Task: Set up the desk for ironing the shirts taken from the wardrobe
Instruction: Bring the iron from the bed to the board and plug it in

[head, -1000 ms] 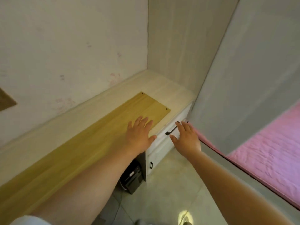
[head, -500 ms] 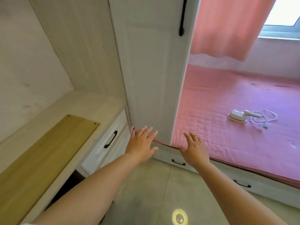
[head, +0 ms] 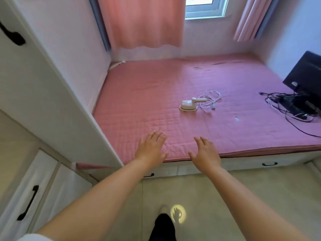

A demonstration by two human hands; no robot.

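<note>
A second ago I was looking down at the counter, my left palm flat on its wooden board and my right at the drawer handle. Since then I have swung round past the wardrobe, and now I face the bed; the counter has dropped out of sight, with only the drawers at my lower left showing.

My left hand and right hand are both held out in front of me, fingers spread, palms down, holding nothing. They hover over the near edge of the bed; whether they touch the cover I cannot tell.

The iron lies on the pink cover well beyond my hands, toward the middle of the bed, its white cord looped loosely just behind it. A dark monitor with tangled cables sits at the far right.

No shirts are in view. I take the turn to mean I am going for the iron, to carry it to the counter. I will have to lean well over the bed, and the loose cord could trail or snag.
</note>
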